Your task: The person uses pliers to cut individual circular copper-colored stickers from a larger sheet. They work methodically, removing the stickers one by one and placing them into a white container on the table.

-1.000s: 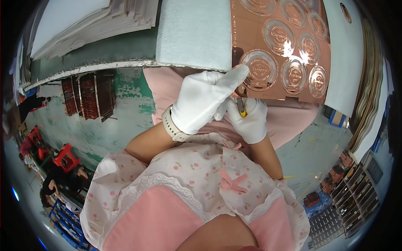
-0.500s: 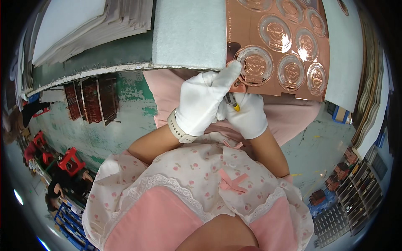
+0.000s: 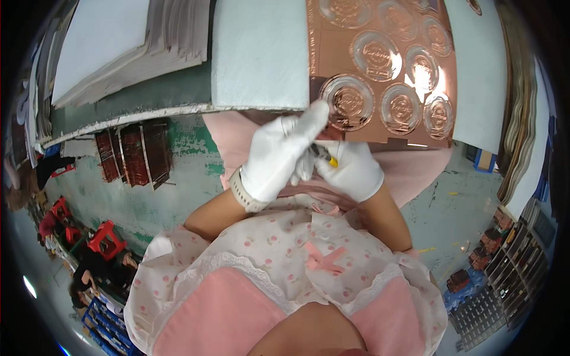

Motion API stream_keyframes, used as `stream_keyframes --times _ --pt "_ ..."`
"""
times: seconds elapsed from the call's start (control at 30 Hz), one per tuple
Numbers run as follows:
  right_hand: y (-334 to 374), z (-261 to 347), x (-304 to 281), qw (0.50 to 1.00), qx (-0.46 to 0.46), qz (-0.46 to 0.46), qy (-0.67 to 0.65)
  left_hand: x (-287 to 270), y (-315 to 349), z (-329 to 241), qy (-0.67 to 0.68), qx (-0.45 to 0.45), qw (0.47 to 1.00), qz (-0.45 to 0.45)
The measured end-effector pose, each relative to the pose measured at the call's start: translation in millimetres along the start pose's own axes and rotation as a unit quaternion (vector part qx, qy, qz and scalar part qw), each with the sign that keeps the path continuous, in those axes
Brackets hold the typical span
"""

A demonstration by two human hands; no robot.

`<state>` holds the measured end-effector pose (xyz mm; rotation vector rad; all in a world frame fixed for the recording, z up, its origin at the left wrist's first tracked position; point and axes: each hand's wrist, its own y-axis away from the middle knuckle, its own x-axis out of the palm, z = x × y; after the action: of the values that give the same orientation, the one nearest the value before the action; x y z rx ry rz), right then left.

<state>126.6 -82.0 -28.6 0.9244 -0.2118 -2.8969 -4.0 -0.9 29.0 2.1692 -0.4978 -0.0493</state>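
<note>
A shiny copper sheet (image 3: 380,127) with several embossed round designs lies over the pale table padding, its near edge toward me. My left hand (image 3: 274,155), in a white glove, grips the sheet's near-left corner, thumb laid along it and the other fingers folded beneath. Just right of it, my white-gloved right hand (image 3: 355,173) is closed around a small hand tool (image 3: 325,156) with dark metal and a yellow grip, which looks like pliers or cutters. Its tip lies close to my left fingers, below the sheet's edge. Whether the tip touches the sheet is hidden.
White foam padding (image 3: 261,56) covers the table beside the sheet. Stacked paper sheets (image 3: 172,47) stand at the far left, more stacked sheets (image 3: 522,118) at the right. Racks (image 3: 133,154), red stools (image 3: 107,238) and people are on the left; a shelf (image 3: 504,270) stands lower right.
The copper sheet sits slightly further left and nearer in the picture. The tool has turned to a more slanting angle, and its jaw end now shows between my hands.
</note>
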Motion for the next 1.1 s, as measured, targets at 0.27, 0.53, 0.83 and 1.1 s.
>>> stream_keyframes --times 0.27,0.53,0.83,1.1 --pt "55.3 -15.9 -11.1 0.989 -0.002 -0.122 -0.086 -14.2 16.9 25.6 0.029 0.118 0.992 -0.033" --pt "84.9 -35.4 -20.9 0.847 0.110 -0.385 -0.350 -32.4 10.6 43.0 -0.149 0.380 0.891 -0.200" --pt "73.1 -32.4 -19.7 0.780 0.076 -0.353 -0.511 -61.2 -1.8 46.1 0.035 0.447 0.877 -0.174" --pt "74.5 -29.4 -23.6 0.790 0.165 -0.302 -0.508 -77.6 -17.5 42.1 -0.116 0.504 0.848 -0.119"
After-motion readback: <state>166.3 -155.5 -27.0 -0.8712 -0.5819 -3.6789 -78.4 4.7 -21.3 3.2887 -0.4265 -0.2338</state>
